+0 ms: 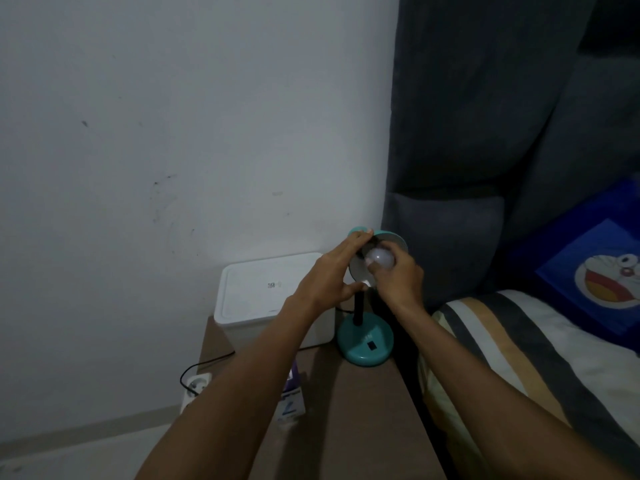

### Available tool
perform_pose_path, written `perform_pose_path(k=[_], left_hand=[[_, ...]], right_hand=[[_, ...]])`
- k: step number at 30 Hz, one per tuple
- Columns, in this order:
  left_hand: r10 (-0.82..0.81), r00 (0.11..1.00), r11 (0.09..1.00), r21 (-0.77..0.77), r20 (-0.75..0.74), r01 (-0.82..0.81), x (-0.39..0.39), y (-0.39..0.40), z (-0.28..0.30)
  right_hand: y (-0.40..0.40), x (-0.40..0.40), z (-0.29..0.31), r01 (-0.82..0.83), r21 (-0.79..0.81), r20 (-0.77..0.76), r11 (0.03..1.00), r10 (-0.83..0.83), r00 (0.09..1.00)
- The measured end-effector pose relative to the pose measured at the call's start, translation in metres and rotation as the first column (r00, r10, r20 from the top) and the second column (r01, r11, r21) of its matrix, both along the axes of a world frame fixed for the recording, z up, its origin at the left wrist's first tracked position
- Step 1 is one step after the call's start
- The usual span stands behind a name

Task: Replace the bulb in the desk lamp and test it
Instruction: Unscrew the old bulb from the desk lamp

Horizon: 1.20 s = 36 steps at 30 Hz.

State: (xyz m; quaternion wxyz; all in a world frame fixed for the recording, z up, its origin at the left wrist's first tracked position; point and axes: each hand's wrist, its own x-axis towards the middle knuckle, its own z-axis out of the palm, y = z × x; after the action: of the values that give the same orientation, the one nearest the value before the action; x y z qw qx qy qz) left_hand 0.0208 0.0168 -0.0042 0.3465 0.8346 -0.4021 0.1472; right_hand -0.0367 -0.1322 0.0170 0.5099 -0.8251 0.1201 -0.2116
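Note:
A teal desk lamp stands on a brown bedside table [363, 410], its round base [366, 344] near the table's right edge and its black stem rising to a tilted shade [394, 239]. My left hand [329, 275] grips the shade's left rim and steadies it. My right hand [398, 278] holds a white bulb [381, 259] at the mouth of the shade; whether the bulb sits in the socket is hidden by my fingers. The bulb is dark.
A white lidded box [263, 296] sits at the back of the table. A small purple-and-white carton [292, 400] stands under my left forearm. A power strip [195, 386] with a black cord lies on the floor by the wall. A bed [540, 344] is at the right.

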Motion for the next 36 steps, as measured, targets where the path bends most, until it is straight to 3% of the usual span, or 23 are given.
perform_pose_path(k=[4, 10, 30, 36], left_hand=[[0.006, 1.0, 1.0, -0.007, -0.004, -0.006, 0.002, -0.002, -0.002], [0.02, 1.0, 1.0, -0.014, -0.008, -0.02, 0.002, 0.002, -0.003], [0.061, 0.998, 0.995, 0.074, -0.019, -0.059, -0.01, 0.001, 0.007], [0.176, 0.98, 0.976, 0.149, -0.093, -0.161, -0.036, 0.014, 0.012]], right_hand=[[0.006, -0.001, -0.004, 0.055, -0.173, 0.0, 0.983, -0.056, 0.998], [0.004, 0.004, 0.001, 0.043, -0.063, -0.024, 0.997, -0.045, 0.999], [-0.003, -0.032, 0.013, 0.037, -0.221, 0.057, 0.974, -0.025, 0.998], [-0.013, -0.064, 0.025, 0.088, -0.207, 0.058, 0.974, -0.077, 0.995]])
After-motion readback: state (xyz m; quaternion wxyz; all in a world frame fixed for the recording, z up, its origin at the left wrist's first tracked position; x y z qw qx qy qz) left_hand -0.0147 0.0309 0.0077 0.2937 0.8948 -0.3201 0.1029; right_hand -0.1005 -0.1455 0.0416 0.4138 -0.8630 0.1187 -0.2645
